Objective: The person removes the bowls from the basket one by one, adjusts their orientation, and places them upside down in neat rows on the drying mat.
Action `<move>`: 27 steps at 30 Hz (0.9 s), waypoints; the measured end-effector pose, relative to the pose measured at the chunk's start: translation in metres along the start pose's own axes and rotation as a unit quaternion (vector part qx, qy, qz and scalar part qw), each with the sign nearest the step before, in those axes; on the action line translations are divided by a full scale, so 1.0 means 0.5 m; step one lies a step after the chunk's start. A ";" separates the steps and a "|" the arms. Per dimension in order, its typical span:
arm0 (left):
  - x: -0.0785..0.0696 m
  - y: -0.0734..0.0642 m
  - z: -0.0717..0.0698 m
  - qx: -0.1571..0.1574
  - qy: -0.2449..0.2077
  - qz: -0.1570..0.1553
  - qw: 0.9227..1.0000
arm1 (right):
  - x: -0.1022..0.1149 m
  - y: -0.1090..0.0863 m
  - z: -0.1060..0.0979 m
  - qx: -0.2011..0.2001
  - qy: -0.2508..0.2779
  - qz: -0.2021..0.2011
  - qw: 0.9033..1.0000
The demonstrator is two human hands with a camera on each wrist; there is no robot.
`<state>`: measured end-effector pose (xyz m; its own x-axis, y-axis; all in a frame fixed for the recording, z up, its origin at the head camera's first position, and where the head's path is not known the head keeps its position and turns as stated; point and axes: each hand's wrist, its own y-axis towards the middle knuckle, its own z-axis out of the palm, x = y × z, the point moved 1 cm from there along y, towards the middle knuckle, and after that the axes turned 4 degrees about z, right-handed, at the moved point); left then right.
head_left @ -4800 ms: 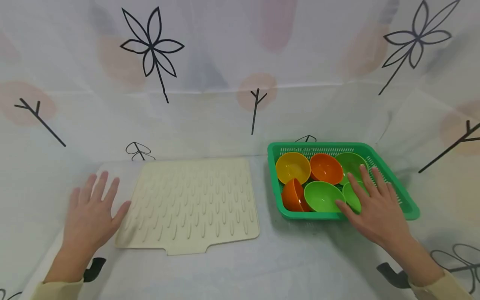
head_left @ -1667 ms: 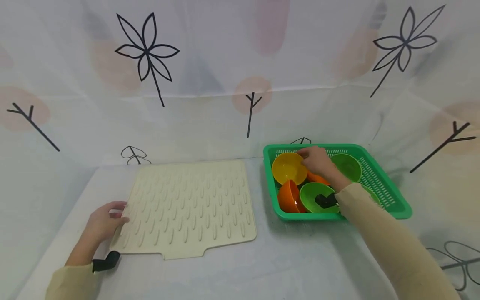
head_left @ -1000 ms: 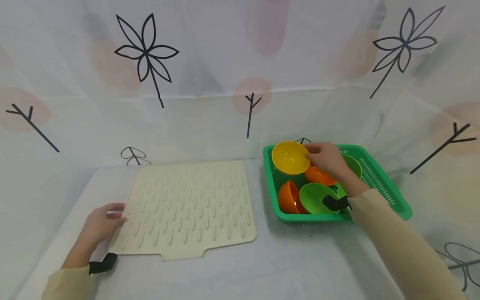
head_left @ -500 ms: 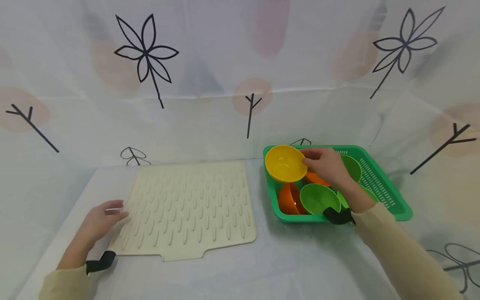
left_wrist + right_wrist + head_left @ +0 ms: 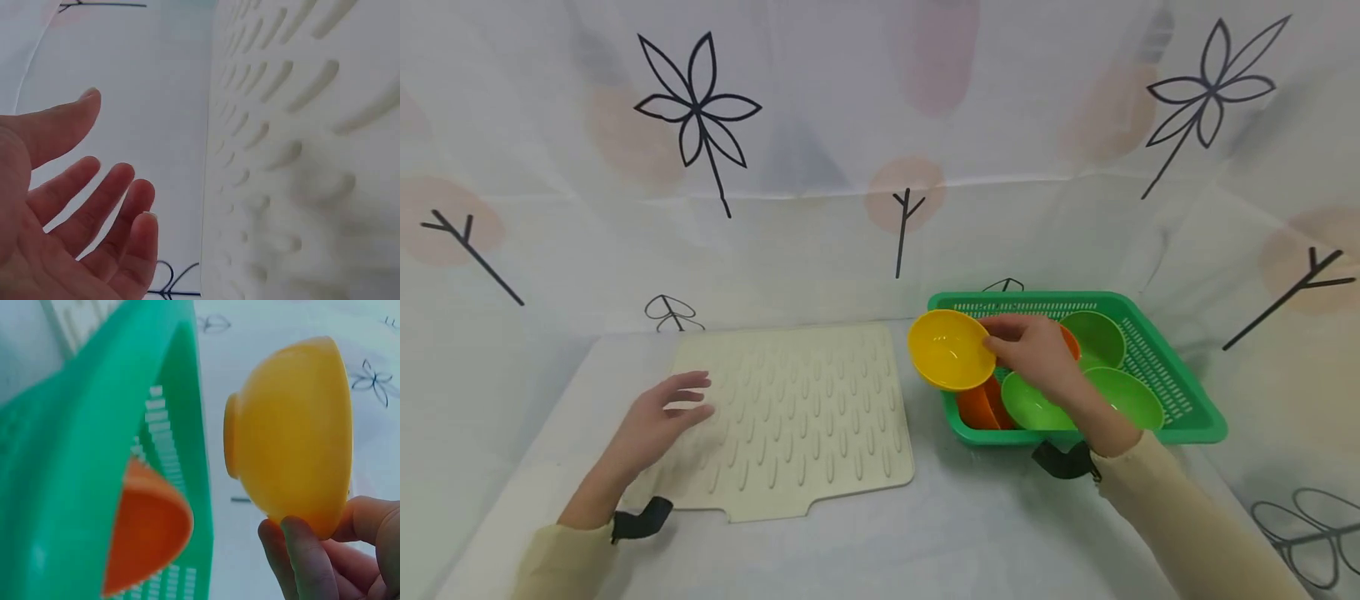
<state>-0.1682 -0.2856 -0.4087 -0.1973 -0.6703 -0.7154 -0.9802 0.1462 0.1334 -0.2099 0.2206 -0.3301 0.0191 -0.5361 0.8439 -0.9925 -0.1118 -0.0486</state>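
Observation:
My right hand (image 5: 1037,354) pinches a yellow bowl (image 5: 951,350) by its right side, thumb and fingers at the rim. In the head view the bowl hangs over the left edge of the green basket (image 5: 1213,425). The right wrist view shows the yellow bowl (image 5: 294,434) side-on, its foot facing the basket wall. Above the left part of a cream ridged mat (image 5: 820,408) is my left hand (image 5: 651,425), fingers apart and slightly bent, holding nothing. The left wrist view shows the palm beside the mat (image 5: 300,156), not touching it.
Inside the basket lie green bowls, among them one at the back (image 5: 1093,337) and one at the front right (image 5: 1123,396). An orange bowl (image 5: 981,407) leans at the front left; another is mostly hidden by my right hand. White patterned cloth covers the table (image 5: 880,550) and the wall behind.
My right hand reached into the basket, lifted out the yellow bowl and carried it left and nearer. My left hand touched the mat's left edge, then moved right above it.

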 end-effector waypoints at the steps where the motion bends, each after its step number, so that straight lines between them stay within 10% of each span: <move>1: -0.010 0.004 0.010 -0.003 -0.001 0.015 1.000 | 0.001 -0.001 0.008 0.001 0.004 -0.004 1.000; 11: -0.112 0.023 0.122 0.020 -0.078 0.156 0.984 | 0.013 -0.019 0.093 -0.010 0.020 -0.021 1.000; 27: -0.200 0.022 0.211 0.062 -0.214 0.172 0.960 | 0.034 -0.023 0.198 -0.018 0.038 -0.038 0.998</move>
<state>-0.1577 -0.1403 -0.4080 -0.4593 -0.2112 -0.8628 -0.8434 0.4085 0.3490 -0.1861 0.1301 -0.3681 0.0860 -0.4613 0.8831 -0.9923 -0.1189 0.0346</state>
